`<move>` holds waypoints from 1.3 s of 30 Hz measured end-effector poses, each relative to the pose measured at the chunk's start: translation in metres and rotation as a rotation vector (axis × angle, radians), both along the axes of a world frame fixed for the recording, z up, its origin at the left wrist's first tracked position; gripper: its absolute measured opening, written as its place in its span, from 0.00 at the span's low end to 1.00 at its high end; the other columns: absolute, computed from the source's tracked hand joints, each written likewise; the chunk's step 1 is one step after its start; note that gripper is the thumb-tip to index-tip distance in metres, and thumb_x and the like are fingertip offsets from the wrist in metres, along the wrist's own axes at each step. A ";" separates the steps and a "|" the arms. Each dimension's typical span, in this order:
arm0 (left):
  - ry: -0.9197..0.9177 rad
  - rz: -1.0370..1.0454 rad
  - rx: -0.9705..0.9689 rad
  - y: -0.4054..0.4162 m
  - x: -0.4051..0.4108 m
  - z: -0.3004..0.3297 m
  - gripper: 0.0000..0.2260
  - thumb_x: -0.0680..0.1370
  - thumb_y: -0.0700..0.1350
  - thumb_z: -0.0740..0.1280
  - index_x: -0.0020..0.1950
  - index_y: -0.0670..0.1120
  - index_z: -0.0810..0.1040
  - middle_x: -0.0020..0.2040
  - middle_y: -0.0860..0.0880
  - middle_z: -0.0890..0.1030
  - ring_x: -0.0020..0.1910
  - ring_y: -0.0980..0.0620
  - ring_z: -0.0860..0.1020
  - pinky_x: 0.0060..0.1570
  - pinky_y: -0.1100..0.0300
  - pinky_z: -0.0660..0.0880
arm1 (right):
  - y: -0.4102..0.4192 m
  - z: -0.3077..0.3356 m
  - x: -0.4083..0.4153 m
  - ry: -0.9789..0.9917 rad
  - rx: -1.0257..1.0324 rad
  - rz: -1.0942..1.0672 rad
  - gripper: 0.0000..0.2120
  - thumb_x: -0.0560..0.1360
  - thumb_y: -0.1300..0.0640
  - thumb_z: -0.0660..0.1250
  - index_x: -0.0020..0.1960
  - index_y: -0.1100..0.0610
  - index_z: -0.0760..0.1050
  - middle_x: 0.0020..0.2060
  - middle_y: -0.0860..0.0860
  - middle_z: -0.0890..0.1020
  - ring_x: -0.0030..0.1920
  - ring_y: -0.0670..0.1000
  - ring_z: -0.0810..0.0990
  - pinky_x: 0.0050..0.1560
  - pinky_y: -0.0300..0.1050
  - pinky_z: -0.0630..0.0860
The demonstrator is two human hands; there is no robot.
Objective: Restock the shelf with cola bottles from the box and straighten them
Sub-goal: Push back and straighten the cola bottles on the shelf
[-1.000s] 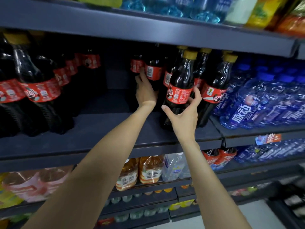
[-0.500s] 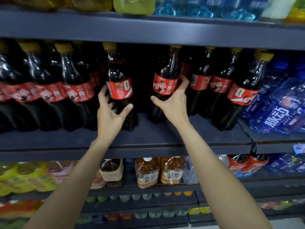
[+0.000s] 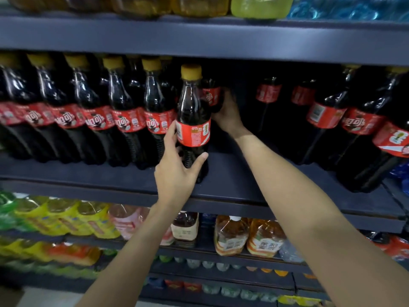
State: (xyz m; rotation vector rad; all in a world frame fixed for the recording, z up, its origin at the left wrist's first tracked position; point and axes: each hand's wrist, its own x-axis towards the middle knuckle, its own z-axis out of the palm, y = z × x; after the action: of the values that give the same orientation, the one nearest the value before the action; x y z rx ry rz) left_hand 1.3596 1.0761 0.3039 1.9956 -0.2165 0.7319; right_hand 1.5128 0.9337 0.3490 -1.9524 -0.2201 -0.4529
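A shop aisle with dark blue metal shelving; the middle shelf (image 3: 232, 187) holds cola bottles with red labels and yellow caps. A tight row of them (image 3: 93, 111) fills the left side, another group (image 3: 354, 129) stands at the right, and a dark gap lies between. The left hand (image 3: 177, 171) grips the front cola bottle (image 3: 193, 120) low on its body, thumb to the right and fingers curled round the left side; it stands upright near the shelf's front edge, just beside the left row, with the back of its label facing out. The right hand (image 3: 228, 114) reaches deeper into the gap and holds a rear cola bottle (image 3: 210, 96) by its side; its fingers are mostly hidden, so the exact grip is unclear. Tea bottles (image 3: 247, 235) sit on the shelf below. Likely risk: the front bottle stands close to the edge, so a hasty twist or nudge could tip it off, or knock it into its neighbours. Compared with half a second ago, the left hand's bottle has closed up against the left row, and the right hand has let go of its front bottle and reached further back.
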 end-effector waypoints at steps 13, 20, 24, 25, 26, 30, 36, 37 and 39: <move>0.107 -0.166 -0.133 0.000 -0.002 0.004 0.37 0.75 0.47 0.70 0.77 0.54 0.50 0.67 0.60 0.67 0.63 0.68 0.67 0.62 0.69 0.67 | -0.023 0.001 -0.050 -0.026 0.038 0.025 0.33 0.71 0.61 0.72 0.72 0.59 0.63 0.69 0.57 0.69 0.68 0.53 0.68 0.71 0.50 0.65; 0.203 -0.447 -0.035 -0.004 0.021 0.017 0.33 0.78 0.42 0.67 0.76 0.51 0.51 0.69 0.57 0.64 0.68 0.63 0.65 0.66 0.67 0.66 | -0.039 0.009 -0.115 0.185 0.066 0.434 0.40 0.70 0.64 0.73 0.75 0.53 0.56 0.64 0.51 0.74 0.62 0.46 0.76 0.63 0.42 0.72; 0.097 -0.313 0.114 -0.003 0.027 0.020 0.30 0.79 0.43 0.64 0.77 0.51 0.52 0.69 0.54 0.65 0.66 0.60 0.65 0.63 0.59 0.72 | -0.028 0.021 -0.108 0.120 -0.019 0.173 0.40 0.65 0.60 0.78 0.72 0.56 0.62 0.62 0.50 0.76 0.57 0.44 0.77 0.56 0.30 0.72; 0.076 -0.248 0.133 -0.004 0.026 0.018 0.31 0.79 0.43 0.64 0.77 0.50 0.53 0.69 0.51 0.67 0.66 0.57 0.68 0.62 0.54 0.74 | -0.020 0.021 -0.107 0.085 -0.016 0.109 0.39 0.64 0.59 0.79 0.70 0.57 0.65 0.60 0.50 0.77 0.56 0.44 0.76 0.54 0.29 0.72; 0.073 -0.190 0.148 -0.006 0.026 0.013 0.31 0.78 0.43 0.65 0.77 0.50 0.53 0.69 0.48 0.67 0.65 0.54 0.70 0.61 0.51 0.74 | -0.012 0.020 -0.105 0.045 -0.007 0.038 0.38 0.63 0.57 0.80 0.68 0.57 0.67 0.57 0.49 0.78 0.55 0.45 0.77 0.54 0.30 0.73; 0.160 -0.077 0.193 -0.021 0.030 -0.002 0.35 0.76 0.42 0.68 0.77 0.45 0.52 0.72 0.43 0.65 0.68 0.45 0.69 0.63 0.47 0.71 | 0.024 0.011 -0.094 -0.074 -0.084 -0.268 0.40 0.60 0.46 0.79 0.65 0.55 0.66 0.60 0.51 0.75 0.59 0.52 0.76 0.54 0.49 0.76; 0.247 -0.066 0.054 -0.030 0.045 -0.004 0.34 0.77 0.43 0.67 0.77 0.43 0.52 0.73 0.41 0.63 0.72 0.44 0.64 0.69 0.49 0.65 | 0.044 0.016 -0.074 -0.005 -0.171 -0.409 0.41 0.62 0.42 0.77 0.68 0.53 0.63 0.65 0.53 0.71 0.61 0.57 0.75 0.52 0.52 0.74; 0.249 -0.057 0.048 -0.029 0.047 -0.005 0.34 0.77 0.42 0.67 0.77 0.42 0.52 0.74 0.41 0.62 0.73 0.44 0.63 0.69 0.50 0.64 | 0.046 0.015 -0.072 -0.008 -0.174 -0.408 0.41 0.62 0.42 0.76 0.68 0.53 0.63 0.65 0.53 0.71 0.61 0.57 0.75 0.51 0.52 0.74; 0.243 -0.055 0.062 -0.028 0.047 -0.007 0.34 0.77 0.42 0.67 0.77 0.42 0.51 0.74 0.41 0.60 0.74 0.44 0.61 0.70 0.50 0.62 | 0.049 0.013 -0.071 -0.022 -0.189 -0.418 0.42 0.62 0.41 0.76 0.69 0.54 0.63 0.65 0.54 0.71 0.61 0.58 0.75 0.51 0.53 0.74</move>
State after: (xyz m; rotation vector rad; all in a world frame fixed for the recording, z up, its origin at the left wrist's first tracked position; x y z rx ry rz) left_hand 1.4070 1.0484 0.2966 2.1077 -0.1502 0.4478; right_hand 1.4420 0.9832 0.3625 -2.1846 0.1414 -0.7477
